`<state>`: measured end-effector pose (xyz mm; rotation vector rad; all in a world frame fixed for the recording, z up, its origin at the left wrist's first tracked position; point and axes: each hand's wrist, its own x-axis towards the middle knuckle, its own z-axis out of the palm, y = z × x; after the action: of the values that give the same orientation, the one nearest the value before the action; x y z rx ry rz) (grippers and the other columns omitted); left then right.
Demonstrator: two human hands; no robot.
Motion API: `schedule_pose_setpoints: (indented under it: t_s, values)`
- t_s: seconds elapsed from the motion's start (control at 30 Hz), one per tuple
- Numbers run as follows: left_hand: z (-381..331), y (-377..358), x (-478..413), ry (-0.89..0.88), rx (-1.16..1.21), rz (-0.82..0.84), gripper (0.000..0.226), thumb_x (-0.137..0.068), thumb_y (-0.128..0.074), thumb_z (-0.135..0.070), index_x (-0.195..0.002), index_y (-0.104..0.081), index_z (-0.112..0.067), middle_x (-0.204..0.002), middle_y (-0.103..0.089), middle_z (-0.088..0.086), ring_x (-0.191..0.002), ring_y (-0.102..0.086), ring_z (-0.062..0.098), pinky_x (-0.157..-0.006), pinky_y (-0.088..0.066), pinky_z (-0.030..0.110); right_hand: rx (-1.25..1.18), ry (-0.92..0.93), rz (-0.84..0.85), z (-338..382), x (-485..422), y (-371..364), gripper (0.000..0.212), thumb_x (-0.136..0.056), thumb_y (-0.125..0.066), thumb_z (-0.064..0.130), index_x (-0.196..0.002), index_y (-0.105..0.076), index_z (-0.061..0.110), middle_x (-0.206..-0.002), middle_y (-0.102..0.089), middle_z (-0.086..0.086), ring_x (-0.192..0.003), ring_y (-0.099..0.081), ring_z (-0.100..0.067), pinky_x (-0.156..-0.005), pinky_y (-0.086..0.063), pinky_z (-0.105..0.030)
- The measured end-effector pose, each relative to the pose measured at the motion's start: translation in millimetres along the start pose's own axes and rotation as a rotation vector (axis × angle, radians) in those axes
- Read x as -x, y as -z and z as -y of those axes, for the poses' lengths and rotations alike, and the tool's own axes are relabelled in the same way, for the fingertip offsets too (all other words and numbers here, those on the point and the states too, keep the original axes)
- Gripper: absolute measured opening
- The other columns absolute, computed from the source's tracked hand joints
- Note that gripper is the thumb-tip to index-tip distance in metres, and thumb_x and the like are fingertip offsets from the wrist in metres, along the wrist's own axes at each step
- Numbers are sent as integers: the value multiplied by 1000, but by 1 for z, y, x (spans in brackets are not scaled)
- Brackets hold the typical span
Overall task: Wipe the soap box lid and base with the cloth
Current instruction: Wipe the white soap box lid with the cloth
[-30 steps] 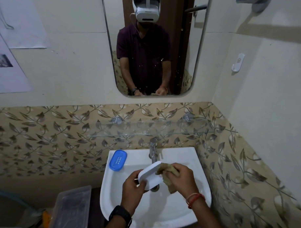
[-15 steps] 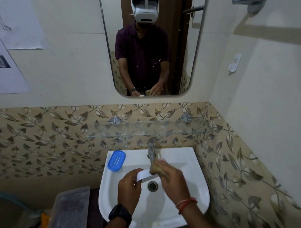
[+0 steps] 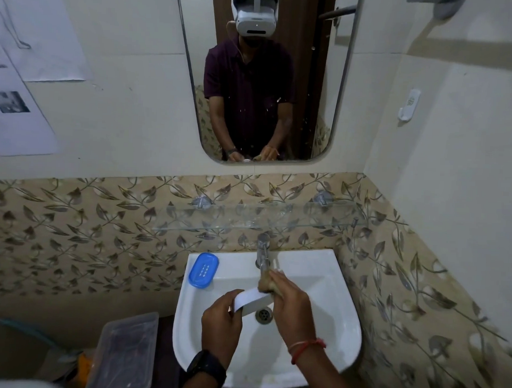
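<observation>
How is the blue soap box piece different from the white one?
The blue piece lies flat on the sink rim, untouched; the white piece is held tilted over the basin in the left hand. The right hand presses a cloth on the white one only. Both are plastic with rounded corners.

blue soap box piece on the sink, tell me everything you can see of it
The blue piece is a rounded oblong of glossy plastic, bright blue with a paler rim. Rows of small slots mark its middle. It lies flat, slightly angled, on the back left ledge of the white sink, left of the tap. Only the sink touches it; both hands are busy in front with the white piece. Whether it is the lid or the base cannot be told.
</observation>
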<state>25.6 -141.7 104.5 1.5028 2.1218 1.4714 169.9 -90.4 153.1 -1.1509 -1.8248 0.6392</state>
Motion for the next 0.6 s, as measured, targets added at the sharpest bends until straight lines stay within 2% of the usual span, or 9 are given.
schedule_pose_setpoints:
  t_s: [0.07, 0.2, 0.3, 0.37, 0.43, 0.53, 0.6]
  values:
    - [-2, -1, -2, 7, 14, -12, 17, -88, -73, -2, -96, -78, -17, -88, -77, -10, -78, -72, 14, -68, -59, 29, 21, 45, 45, 10, 3, -6, 44, -84, -50, -17, -111, -72, 11, -121, -69, -2, -123, -57, -11, -111, -41, -32]
    - [-3, -4, -4, -44, 42, 8, 33, -73, -72, 20, -87, -79, -9, -84, -76, -7, -78, -71, 7, -73, -52, 11, 104, 253, 187, 24, 23, -29, 52, -85, -48, -9, -131, -59, 14, -139, -56, 1, -136, -41, -8, -117, -25, -23]
    - [0, -2, -3, -51, -30, 31, 35, -73, -74, 16, -93, -79, -12, -88, -80, -3, -79, -73, 14, -73, -52, 16, 24, 178, 110, 13, 18, -20, 53, -84, -49, -13, -126, -64, 17, -133, -61, 3, -131, -48, -6, -113, -34, -23]
    - [2, 0, -2, -61, -64, 27, 31, -77, -77, 8, -98, -79, -14, -93, -80, -2, -82, -73, 16, -75, -47, 13, -36, 78, 26, 0, 9, -6, 46, -79, -54, -19, -105, -73, 13, -116, -70, 1, -114, -61, -7, -106, -44, -26]
    - [3, 0, -1, -76, -75, 24, 30, -76, -78, 8, -98, -79, -13, -93, -80, 0, -83, -73, 18, -76, -44, 12, -2, 38, -3, -10, 4, 0, 44, -72, -57, -23, -95, -75, 10, -105, -73, -1, -104, -66, -12, -105, -45, -24]
    - [0, -2, -2, -71, -51, 12, 28, -78, -77, 8, -96, -79, -13, -90, -80, 0, -80, -70, 13, -72, -47, 14, 59, 46, 76, -1, 7, -8, 45, -82, -54, -18, -112, -71, 11, -121, -68, -2, -123, -57, -13, -113, -38, -28]
    - [-2, -4, -4, -38, -31, 25, 30, -77, -73, 13, -93, -79, -12, -87, -80, 0, -78, -73, 17, -71, -55, 23, 102, 155, 137, 9, 14, -20, 51, -84, -50, -14, -124, -65, 15, -132, -62, 0, -132, -48, -9, -115, -33, -28]
